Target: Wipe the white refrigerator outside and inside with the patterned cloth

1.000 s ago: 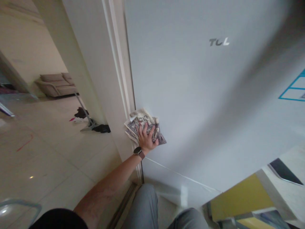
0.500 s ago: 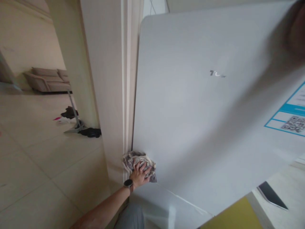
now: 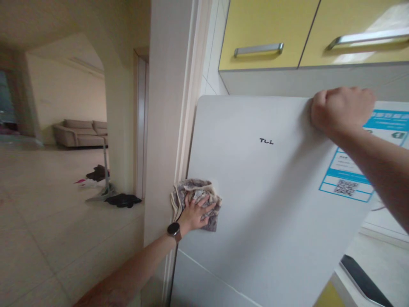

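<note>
A white refrigerator door (image 3: pixel 255 183) with a TCL logo fills the middle of the view. My left hand (image 3: pixel 194 213), a watch on its wrist, presses a crumpled patterned cleaning cloth (image 3: pixel 209 221) flat against the door's left edge. Its fingers are spread over the cloth, and some of the fabric overlaps the door frame beside the refrigerator. At the top edge of the refrigerator, my right hand (image 3: pixel 343 108) is closed with its fingers curled over the rim, fingertips hidden. A blue-and-white label (image 3: pixel 347 183) is partly covered by my right forearm.
Yellow wall cabinets (image 3: pixel 265 25) with metal handles hang above the refrigerator. A pale door frame (image 3: pixel 164 106) runs along its left side. Dark bags (image 3: pixel 123 200) and a long-handled dustpan (image 3: pixel 107 192) are on the tiled floor. A dark flat object (image 3: pixel 366 279) lies lower right.
My view has tilted up, bringing the cabinets and my whole right hand into sight. My left hand and the cloth appear slightly higher on the door's left edge.
</note>
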`<state>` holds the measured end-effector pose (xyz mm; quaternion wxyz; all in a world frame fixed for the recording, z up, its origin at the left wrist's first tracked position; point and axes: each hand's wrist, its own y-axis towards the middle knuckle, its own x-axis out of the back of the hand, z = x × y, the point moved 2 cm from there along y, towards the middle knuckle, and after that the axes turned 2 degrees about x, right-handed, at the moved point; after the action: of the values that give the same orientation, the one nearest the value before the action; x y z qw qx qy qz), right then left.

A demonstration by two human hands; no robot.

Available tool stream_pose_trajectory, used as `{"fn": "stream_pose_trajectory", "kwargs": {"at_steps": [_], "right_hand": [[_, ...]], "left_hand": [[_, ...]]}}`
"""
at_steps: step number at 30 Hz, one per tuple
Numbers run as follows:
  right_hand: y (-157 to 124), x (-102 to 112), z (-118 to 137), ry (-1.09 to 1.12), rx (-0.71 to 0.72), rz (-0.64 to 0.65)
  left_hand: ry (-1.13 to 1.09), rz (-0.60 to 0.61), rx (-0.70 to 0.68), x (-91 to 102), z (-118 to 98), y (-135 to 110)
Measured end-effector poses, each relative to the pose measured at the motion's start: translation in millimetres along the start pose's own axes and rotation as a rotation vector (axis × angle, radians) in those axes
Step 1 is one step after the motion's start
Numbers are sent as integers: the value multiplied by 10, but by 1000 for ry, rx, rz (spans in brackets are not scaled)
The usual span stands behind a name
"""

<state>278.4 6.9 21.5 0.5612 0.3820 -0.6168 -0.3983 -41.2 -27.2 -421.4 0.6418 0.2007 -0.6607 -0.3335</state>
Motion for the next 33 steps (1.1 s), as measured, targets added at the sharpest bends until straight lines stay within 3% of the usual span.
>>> {"fn": "stream_pose_trajectory", "kwargs": {"at_steps": [4, 7, 11, 15, 20, 23, 28, 33], "right_hand": [[4, 0, -9, 67, -6, 29], [11, -3, -23, 94, 21, 25], [5, 4, -34, 126, 47, 36], [-10, 21, -44, 162, 63, 45], [-10, 8, -30, 170, 46, 10], [-19, 3, -16, 151, 22, -23], [-39, 34, -14, 152, 59, -40], [7, 4, -37, 152, 60, 2]], "left_hand": [[55, -229, 26, 833, 111, 884], [49, -363, 48, 1337, 116, 1457], [5, -434, 61, 1822, 3, 2059], [-46, -497, 23, 2161, -169, 2532], [-76, -548, -27, 2421, -435, 3027], [-93, -554, -45, 2491, -610, 3185], [-103, -593, 6, 2504, -747, 3112], [-75, -553, 18, 2331, -731, 2918]]}}
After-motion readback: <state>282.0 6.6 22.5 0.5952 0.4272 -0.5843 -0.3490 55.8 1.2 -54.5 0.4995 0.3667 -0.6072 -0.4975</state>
